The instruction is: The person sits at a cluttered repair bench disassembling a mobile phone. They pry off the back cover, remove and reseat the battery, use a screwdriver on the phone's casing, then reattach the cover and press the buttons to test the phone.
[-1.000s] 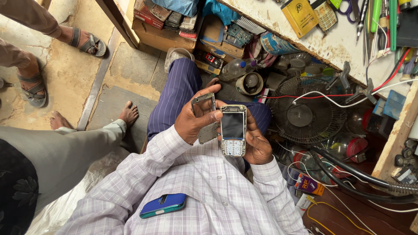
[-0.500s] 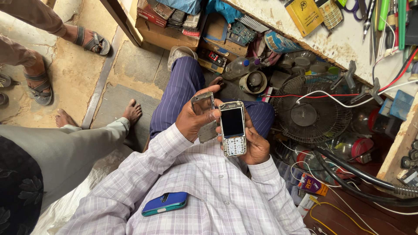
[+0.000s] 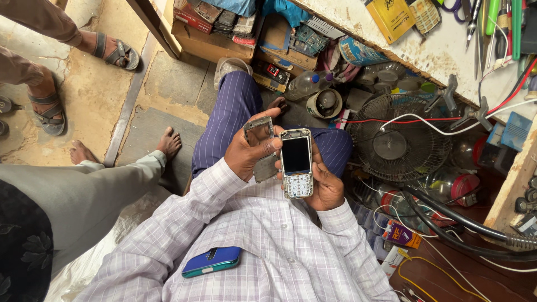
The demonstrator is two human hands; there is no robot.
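My right hand (image 3: 325,189) holds a silver keypad phone (image 3: 295,163) upright over my lap, with its dark screen facing me. My left hand (image 3: 246,154) grips a thin silver phone cover (image 3: 262,150), held just left of the phone and touching its edge. A blue phone (image 3: 211,262) lies against my checked shirt, lower down. My leg in striped blue trousers (image 3: 235,112) stretches away under both hands.
A small black table fan (image 3: 398,145) lies to the right among wires, bottles and a thick black hose (image 3: 458,226). The workbench (image 3: 442,53) at top right carries tools. Another person in grey trousers (image 3: 84,190) sits to my left. Someone's sandalled feet (image 3: 114,53) stand at top left.
Both hands stay over my lap with the same things. The left hand has brought the cover slightly closer to the phone's left edge.
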